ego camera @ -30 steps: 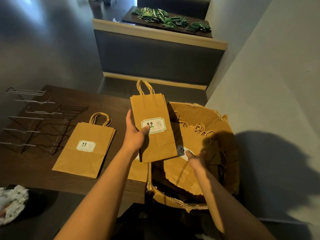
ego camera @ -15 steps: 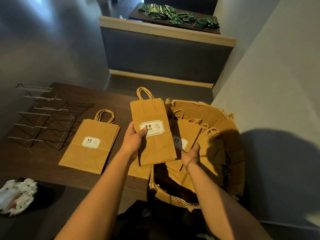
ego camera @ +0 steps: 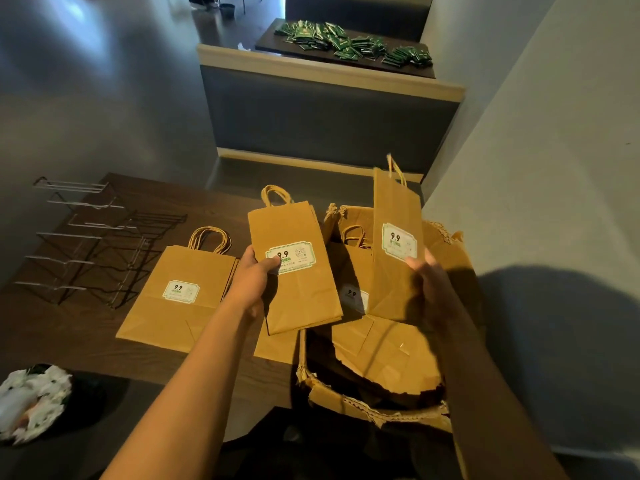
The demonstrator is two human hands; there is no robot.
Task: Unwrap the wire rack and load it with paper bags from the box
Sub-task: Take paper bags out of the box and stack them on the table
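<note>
My left hand (ego camera: 254,277) grips a flat brown paper bag (ego camera: 294,292) with a white label, held above the table's right part. My right hand (ego camera: 427,282) holds a second labelled bag (ego camera: 394,220) upright over the torn cardboard box (ego camera: 388,407), which has more bags (ego camera: 353,296) inside. A small stack of bags (ego camera: 180,292) lies flat on the dark wooden table (ego camera: 69,327). The bare wire rack (ego camera: 93,244) lies on the table at the far left.
Crumpled white wrapping (ego camera: 31,400) sits in a dark bin at lower left. A bench back (ego camera: 329,109) stands beyond the table, with green packets (ego camera: 353,43) on another table behind it. A grey wall (ego camera: 554,168) runs along the right.
My right hand has lifted a bag up out of the box and now holds it upright. My left hand keeps its bag, nearly unmoved.
</note>
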